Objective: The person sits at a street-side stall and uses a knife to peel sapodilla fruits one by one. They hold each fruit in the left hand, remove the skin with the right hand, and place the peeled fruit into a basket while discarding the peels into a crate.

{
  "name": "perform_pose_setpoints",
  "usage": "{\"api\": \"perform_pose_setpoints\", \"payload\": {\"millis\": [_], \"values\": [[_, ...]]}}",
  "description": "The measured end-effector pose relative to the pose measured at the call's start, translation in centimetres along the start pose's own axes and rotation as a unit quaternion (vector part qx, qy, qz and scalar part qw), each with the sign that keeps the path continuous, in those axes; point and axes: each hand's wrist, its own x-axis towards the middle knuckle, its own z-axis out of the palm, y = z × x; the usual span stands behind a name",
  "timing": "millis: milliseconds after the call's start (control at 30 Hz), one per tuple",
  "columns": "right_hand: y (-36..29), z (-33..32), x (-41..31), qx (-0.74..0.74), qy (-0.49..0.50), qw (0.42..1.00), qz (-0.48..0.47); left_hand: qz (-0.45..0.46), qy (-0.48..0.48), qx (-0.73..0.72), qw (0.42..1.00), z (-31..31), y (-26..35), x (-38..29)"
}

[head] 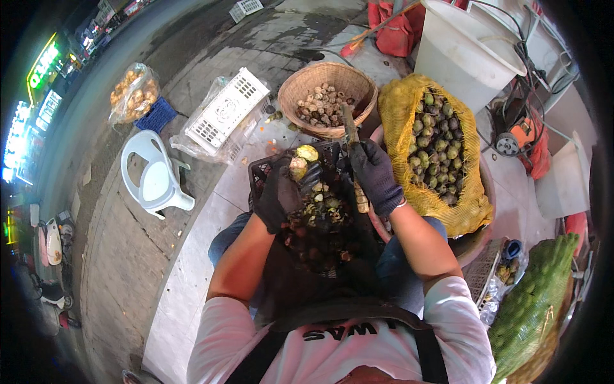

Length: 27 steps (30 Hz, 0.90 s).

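In a black glove, my left hand [279, 194] grips a walnut [298, 168] whose pale shell shows. A piece of yellow-green husk [307, 152] sits against it at the fingertips. My right hand [376, 173], also gloved, is closed around a knife [350, 125] with a worn wooden handle; its blade points away from me, toward the wicker basket [293, 89]. Shelled-out walnuts [322, 103] free of husk lie in that basket. Below my hands, a black plastic crate [257, 175] holds dark husk scraps [328, 209]; its inside is partly in shadow.
Right of me, a yellow mesh sack [391, 117] of green-husked walnuts [436, 144] rests in a round tub [487, 192]. A white crate [228, 110] and plastic chair [156, 180] stand left. Farther right are a large white bin [465, 57], cables [527, 62] and a green mesh sack [532, 297].
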Motion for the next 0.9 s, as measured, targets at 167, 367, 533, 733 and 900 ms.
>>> {"api": "perform_pose_setpoints", "payload": {"millis": [167,367,533,733,900], "values": [[-1.2,1.7,-2.1,-0.229,-0.057,0.958,-0.165,0.115,-0.047,0.183,0.975,-1.5,-0.7,0.5],[-1.3,3.8,-3.4,-0.446,-0.108,0.869,-0.185,0.249,-0.02,0.606,0.755,-2.4,-1.4,1.0],[-0.4,3.4,-2.6,-0.373,-0.086,0.905,-0.185,0.082,-0.117,0.131,0.981,-1.1,-1.6,0.1],[0.5,1.6,-0.3,-0.281,-0.085,0.955,-0.046,0.188,0.022,0.513,0.837,1.3,-2.2,-0.1],[0.8,0.5,0.4,-0.195,-0.128,0.97,0.07,0.209,0.041,0.498,0.84,3.0,-3.4,0.0]]}}
